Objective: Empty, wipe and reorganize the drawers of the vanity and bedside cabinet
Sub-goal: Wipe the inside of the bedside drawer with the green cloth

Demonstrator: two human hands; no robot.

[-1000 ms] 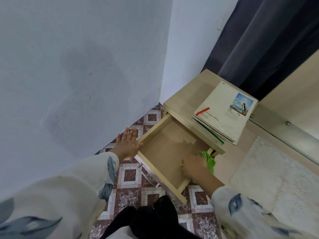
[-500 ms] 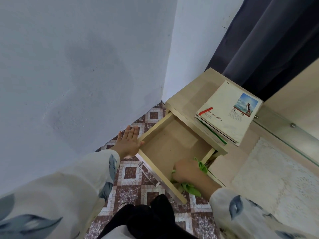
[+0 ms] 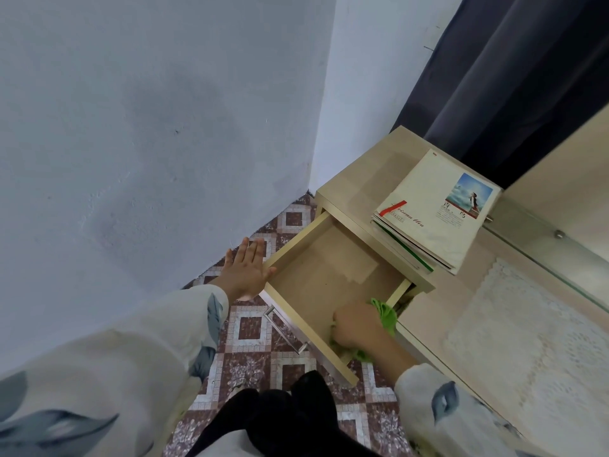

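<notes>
The drawer of the bedside cabinet stands pulled out over the tiled floor, with its bare wooden bottom showing. The right hand is inside it at the near right corner, its grip closed around a green cloth that it presses against the drawer bottom. The hand hides most of the cloth, and only bunched folds show at its far and near sides. The left hand lies with its grip open, fingers straight, flat against the outside of the drawer's left wall near the front corner. A metal bar handle runs along the drawer front, just near of that hand.

The cabinet's top overhangs the far end of the drawer. A stack of magazines lies on the right part of the top, reaching over its near edge. The top cover is cream with a red stripe, a small photo of a figure against sea and sky, and a line of cursive that seems to read "oiseau bleu". The smaller print is too fine to read.

A pale wall fills the left, meeting a second wall at the corner behind the cabinet. A dark curtain hangs at the far right. A white lace mat lies on a beige surface right of the cabinet, beside a glass edge with metal studs. Dark clothing covers the near floor.
</notes>
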